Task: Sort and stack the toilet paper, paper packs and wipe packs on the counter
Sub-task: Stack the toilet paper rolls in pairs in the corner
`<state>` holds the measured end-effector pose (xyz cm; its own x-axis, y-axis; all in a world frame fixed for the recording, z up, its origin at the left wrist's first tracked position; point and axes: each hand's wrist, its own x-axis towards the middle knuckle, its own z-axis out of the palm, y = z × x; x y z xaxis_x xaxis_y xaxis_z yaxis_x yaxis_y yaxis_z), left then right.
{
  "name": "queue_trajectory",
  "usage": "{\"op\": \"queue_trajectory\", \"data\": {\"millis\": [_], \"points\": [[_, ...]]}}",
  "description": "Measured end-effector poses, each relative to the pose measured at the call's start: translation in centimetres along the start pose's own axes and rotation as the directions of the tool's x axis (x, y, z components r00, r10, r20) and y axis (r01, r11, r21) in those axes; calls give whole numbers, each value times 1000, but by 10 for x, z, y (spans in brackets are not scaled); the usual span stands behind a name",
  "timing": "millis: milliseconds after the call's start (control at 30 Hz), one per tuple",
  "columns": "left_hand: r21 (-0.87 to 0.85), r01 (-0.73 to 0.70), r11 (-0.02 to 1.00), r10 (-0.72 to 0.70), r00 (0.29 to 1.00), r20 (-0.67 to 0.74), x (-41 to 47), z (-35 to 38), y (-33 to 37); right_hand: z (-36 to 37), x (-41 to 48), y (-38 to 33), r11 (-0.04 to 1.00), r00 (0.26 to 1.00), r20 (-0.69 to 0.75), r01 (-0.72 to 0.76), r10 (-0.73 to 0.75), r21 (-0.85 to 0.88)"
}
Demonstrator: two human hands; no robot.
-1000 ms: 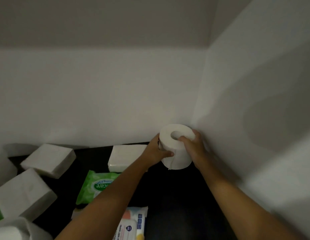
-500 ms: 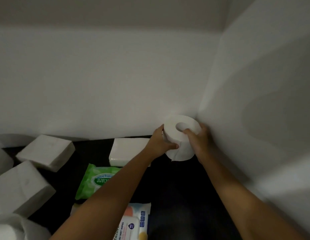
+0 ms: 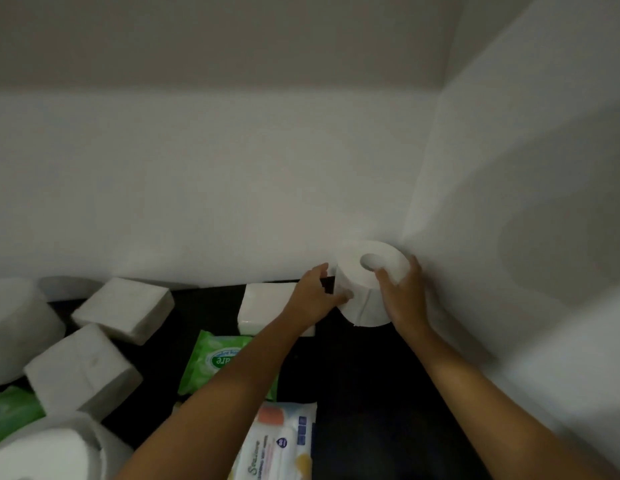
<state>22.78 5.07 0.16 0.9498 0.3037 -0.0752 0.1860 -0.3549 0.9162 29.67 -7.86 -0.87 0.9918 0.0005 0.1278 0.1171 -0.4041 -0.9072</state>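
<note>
**Update: toilet roll (image 3: 365, 289) shoved tighter into the corner, left hand (image 3: 313, 296) coming off it**

So compared with half a second back, the toilet roll sits closer to where the two walls meet, at the far right corner of the worktop (image 3: 353, 393). It's standing on end with the core hole facing up. Looks like it touches the right wall (image 3: 509, 202); can't swear to the back one.

The left hand has loosened. Its fingers (image 3: 319, 271) are spread and relaxed, with a dark gap between them and the roll, and only the thumb tip touches the roll's left side. The right hand (image 3: 404, 296) is grasping the roll, thumb over the top rim by the hole, the other fingers wrapped round the side next to the wall.

Other stuff on there:
- A white paper pack (image 3: 263, 306) lies just left of the roll along the far edge, partly behind the left wrist.
- A green wipe pack (image 3: 218, 362) lies under the left forearm.
- A white wipe pack (image 3: 284, 441) with an orange lid is at the near edge.
- Further left are a tilted paper pack (image 3: 125, 306) and a nearer paper pack (image 3: 80, 372).
- A second roll (image 3: 17, 327) sits at the left edge, and a third roll (image 3: 42, 452) at the near left corner.
- A sliver of another green pack (image 3: 10, 410) shows between those two rolls.
</note>
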Motion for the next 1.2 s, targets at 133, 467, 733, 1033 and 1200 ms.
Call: {"op": "queue_trajectory", "data": {"millis": [133,467,733,1033,1200], "points": [[37,43,998,-36,984,-175,-24,-34,-5,-12,-36,-18,971,977,-18,210,-214,-117],[-8,198,980,-187,910,-369,-96,-105,-33,16,-108,-33,993,903,423,108,-75,-55],[-4,297,955,-276,881,-384,-104,-97,-56,38,-110,-14,984,842,510,-141,176,-106],[-150,275,950,-308,911,-275,-70,-74,-61,75,-84,-21,977,872,442,-209,209,-51],[-186,301,935,-349,870,-348,-56,-88,-66,106,-85,-34,986,857,489,-161,163,-46]]}}
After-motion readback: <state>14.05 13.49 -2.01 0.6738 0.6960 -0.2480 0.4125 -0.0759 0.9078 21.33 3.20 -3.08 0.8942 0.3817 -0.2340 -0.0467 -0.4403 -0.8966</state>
